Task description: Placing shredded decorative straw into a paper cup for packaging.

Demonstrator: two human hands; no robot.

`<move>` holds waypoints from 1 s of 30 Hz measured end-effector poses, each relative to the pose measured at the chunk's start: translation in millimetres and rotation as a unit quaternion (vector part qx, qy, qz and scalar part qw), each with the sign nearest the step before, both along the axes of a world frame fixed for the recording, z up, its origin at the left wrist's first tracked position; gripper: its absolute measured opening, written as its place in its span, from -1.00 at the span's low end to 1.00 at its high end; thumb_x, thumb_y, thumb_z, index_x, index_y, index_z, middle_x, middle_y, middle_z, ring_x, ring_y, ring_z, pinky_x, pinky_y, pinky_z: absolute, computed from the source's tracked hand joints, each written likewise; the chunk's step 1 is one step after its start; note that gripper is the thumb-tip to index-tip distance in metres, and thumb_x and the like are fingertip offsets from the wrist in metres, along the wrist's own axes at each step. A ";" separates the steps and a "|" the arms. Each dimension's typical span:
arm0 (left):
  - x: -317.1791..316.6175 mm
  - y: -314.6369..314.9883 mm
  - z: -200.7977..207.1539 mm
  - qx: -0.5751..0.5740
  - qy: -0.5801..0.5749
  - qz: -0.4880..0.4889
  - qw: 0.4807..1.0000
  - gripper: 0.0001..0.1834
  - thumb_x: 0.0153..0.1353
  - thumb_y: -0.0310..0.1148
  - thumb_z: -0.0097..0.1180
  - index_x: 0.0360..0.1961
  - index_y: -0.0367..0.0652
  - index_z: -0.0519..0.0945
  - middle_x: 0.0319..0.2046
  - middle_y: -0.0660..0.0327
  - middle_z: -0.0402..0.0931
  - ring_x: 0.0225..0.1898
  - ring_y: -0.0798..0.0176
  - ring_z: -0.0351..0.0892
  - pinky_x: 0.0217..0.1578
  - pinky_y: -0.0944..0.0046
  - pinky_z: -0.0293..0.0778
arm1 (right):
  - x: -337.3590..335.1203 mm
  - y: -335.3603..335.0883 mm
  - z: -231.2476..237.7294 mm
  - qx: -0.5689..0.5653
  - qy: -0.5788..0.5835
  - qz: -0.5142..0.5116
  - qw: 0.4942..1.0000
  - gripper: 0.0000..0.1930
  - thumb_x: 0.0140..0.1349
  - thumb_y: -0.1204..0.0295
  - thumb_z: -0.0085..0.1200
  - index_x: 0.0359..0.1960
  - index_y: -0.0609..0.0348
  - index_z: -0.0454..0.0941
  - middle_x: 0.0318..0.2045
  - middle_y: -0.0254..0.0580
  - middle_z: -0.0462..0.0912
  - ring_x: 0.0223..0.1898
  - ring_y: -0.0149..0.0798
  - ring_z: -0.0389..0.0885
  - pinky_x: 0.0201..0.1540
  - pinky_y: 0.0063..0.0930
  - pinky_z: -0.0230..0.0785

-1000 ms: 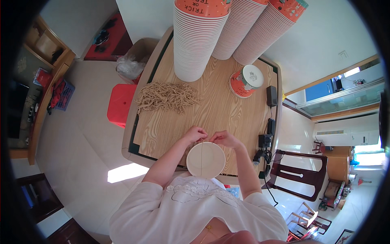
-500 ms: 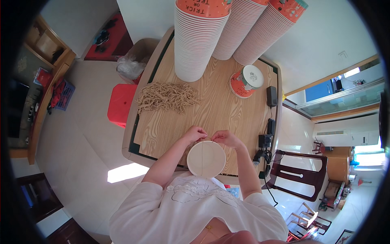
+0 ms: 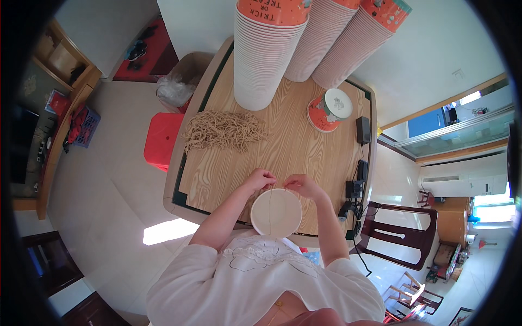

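Observation:
A round paper bucket [image 3: 286, 216] with a pale inside stands at the table's near edge, against my white shirt, its mouth facing up. A thin cord [image 3: 271, 213] crosses its opening from the near rim to the far rim. Just beyond the far rim, my left hand [image 3: 262, 178] pinches the cord, fingers closed. Close to its right, my right hand [image 3: 303, 186] is closed too, its fingertips pressed together at the rim; what lies between them is too small to make out. A tangled pile of brown cords [image 3: 224, 130] lies farther left on the table.
Tall stacks of paper buckets [image 3: 261, 65] rise at the table's far side. An upside-down orange bucket [image 3: 321, 115] stands at the far right. Black adapters and cables [image 3: 355, 189] line the right edge. A red stool [image 3: 162, 140] and a dark chair [image 3: 399, 233] flank the table.
My hands have drawn slightly apart at the far rim. The cord across the bucket has gone from straight to slightly slack and bowed.

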State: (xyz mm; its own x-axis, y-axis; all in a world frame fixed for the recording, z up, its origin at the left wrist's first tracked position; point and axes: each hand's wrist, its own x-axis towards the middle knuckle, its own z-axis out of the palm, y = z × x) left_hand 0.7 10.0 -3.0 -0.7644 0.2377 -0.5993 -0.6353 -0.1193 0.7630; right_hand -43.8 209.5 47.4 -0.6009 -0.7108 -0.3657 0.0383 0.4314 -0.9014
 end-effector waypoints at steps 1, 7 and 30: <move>-0.4 -1.0 2.3 -0.001 0.001 0.002 1.000 -0.92 0.00 -0.45 0.12 -0.44 -0.21 0.55 -0.61 0.32 0.46 -0.63 0.50 0.36 -0.63 0.47 0.30 | 0.4 -2.9 6.4 -0.001 0.001 0.002 1.000 -0.88 0.04 0.57 0.04 -0.35 0.27 0.51 -0.43 -0.32 0.55 -0.36 -0.47 0.49 -0.26 -0.63 0.34; 3.7 -17.2 44.5 0.099 0.077 0.118 0.985 -0.86 0.03 -0.48 0.08 -0.33 -0.19 0.52 -0.49 0.32 0.50 -0.49 0.49 0.43 -0.46 0.51 0.35 | 23.1 -41.7 88.7 0.092 -0.009 0.067 0.993 -0.83 0.12 0.48 0.00 -0.26 0.27 0.48 -0.39 -0.28 0.54 -0.30 -0.42 0.50 -0.22 -0.59 0.35; 40.7 -46.1 46.1 -0.352 0.161 -0.046 0.921 -0.65 -0.09 -0.41 -0.03 -0.20 -0.25 0.48 -0.37 0.00 0.51 -0.32 0.05 0.53 -0.26 0.14 0.42 | -1.3 25.2 41.7 -0.030 -0.194 -0.252 0.948 -0.78 0.05 0.50 0.02 -0.23 0.07 0.37 -0.65 -0.49 0.34 -0.62 -0.58 0.32 -0.56 -0.66 0.34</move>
